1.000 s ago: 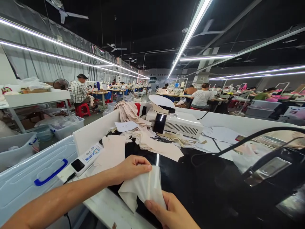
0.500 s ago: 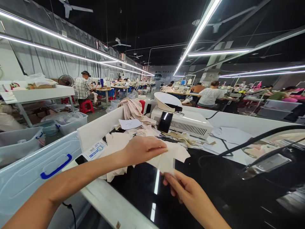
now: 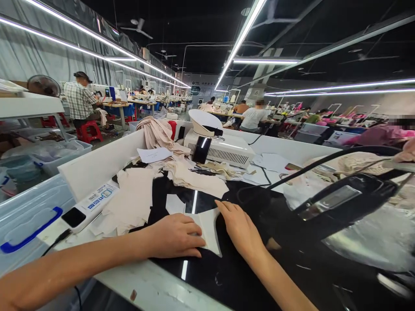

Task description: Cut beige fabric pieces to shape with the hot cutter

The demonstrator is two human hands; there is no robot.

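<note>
A pale, curved-edged fabric piece [image 3: 211, 225] lies flat on the glossy black work surface [image 3: 233, 272]. My left hand [image 3: 177, 236] rests palm down over the left part of this piece, fingers laid out and hiding some of it. At the piece's upper right edge are the outstretched fingertips of my right hand [image 3: 240, 224], which holds nothing. A smaller white piece [image 3: 175, 204] sits just behind my left hand. Beige cut pieces are piled to the left [image 3: 132, 198], and another beige stack [image 3: 194, 180] lies farther back.
A dark phone [image 3: 201, 149] leans on a white vented box [image 3: 227, 149] at the back. Black cables [image 3: 311, 166] arch over a black device [image 3: 353, 201] on the right. A white power bank-like unit [image 3: 92, 207] lies left. Several people sit at benches beyond.
Both hands have come down from holding the pale piece raised; it now lies flat under my left hand. My right hand has released its pinch. The view has turned right.
</note>
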